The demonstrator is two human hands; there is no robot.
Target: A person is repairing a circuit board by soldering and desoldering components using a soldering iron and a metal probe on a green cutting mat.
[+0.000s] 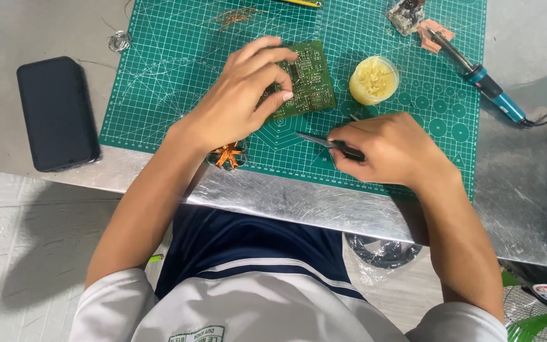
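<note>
Left hand (238,101) grips one green circuit board (308,79); right hand (390,149) is closed around one pair of tweezers (324,142).
Beyond the right hand: one yellow paste jar (373,79), one soldering iron (485,82). One phone (56,113) lies left of the left hand. Fingers cover the board's near edge; the tweezers' rear is hidden.

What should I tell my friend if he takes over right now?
Left hand: fingers pinch the green circuit board, tilting it on the green cutting mat.
Right hand: grips tweezers, tips pointing left, low over the mat, apart from the board.
Nearby: yellow paste tub right of the board; soldering iron lying at the mat's right edge, untouched; black phone left of the mat.
Whether anything has been soldered cannot be told.
</note>
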